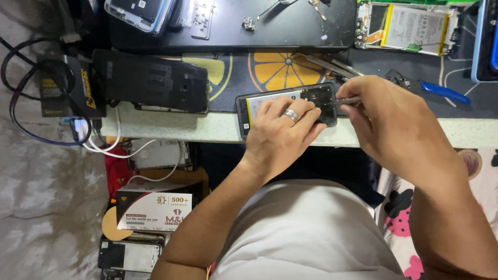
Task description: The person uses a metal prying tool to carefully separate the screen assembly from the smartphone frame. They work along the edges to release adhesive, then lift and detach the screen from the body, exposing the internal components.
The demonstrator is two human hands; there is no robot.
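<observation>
While pinned flat on the surface [171, 127] by left hand [277, 129], opened phone [288, 106] probed with thin metal tool [346, 100], grip of right hand [389, 122] closed around it.

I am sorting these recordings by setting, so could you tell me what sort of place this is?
Most likely a phone repair bench: an opened phone under both hands, another opened phone with its battery exposed, and tweezers on the mat.

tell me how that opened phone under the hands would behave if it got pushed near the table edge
The opened phone looks flat and stiff, so it would probably slide rather than roll. It overhangs the table edge slightly, so a push could tip it off. Its exposed insides seem fragile; the left hand pins it while the right hand works a tool.
</observation>
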